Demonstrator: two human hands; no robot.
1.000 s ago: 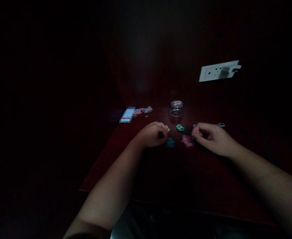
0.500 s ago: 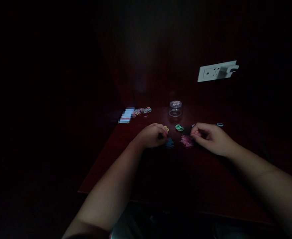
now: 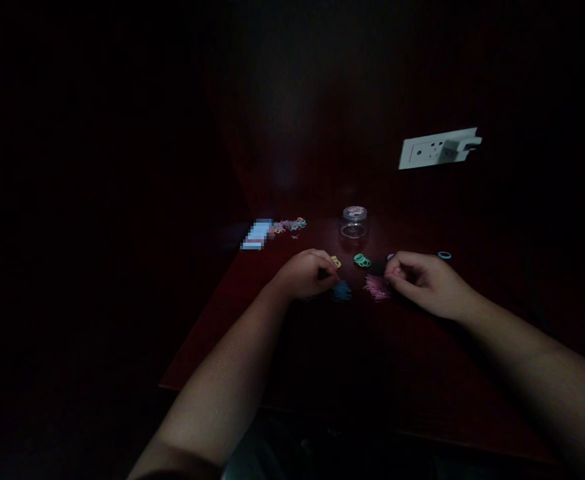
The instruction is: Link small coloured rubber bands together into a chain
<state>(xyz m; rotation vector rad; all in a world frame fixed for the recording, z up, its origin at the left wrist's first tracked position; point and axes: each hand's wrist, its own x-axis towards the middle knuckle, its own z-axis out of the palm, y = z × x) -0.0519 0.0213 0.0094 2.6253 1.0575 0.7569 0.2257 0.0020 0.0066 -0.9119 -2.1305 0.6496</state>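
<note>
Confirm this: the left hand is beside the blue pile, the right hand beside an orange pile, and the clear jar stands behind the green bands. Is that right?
No: in the head view, the right hand is beside a pink pile, not orange. The rest stands.

Bare from left hand (image 3: 305,275) and right hand (image 3: 427,285) up both forearms (image 3: 230,357); dressed nearer in dark grey-green cloth (image 3: 246,453), mostly lost in shadow.

Dimly lit indoor room, probably in home, though exact sort unclear. Dark reddish table (image 3: 372,373) across lower centre, set against dark wall (image 3: 292,157) behind. White socket plate (image 3: 416,153) at upper right, with plug (image 3: 471,143) fitted. Small clear jar (image 3: 354,223) and loose coloured bands (image 3: 362,261) near centre, domestic in look.
</note>
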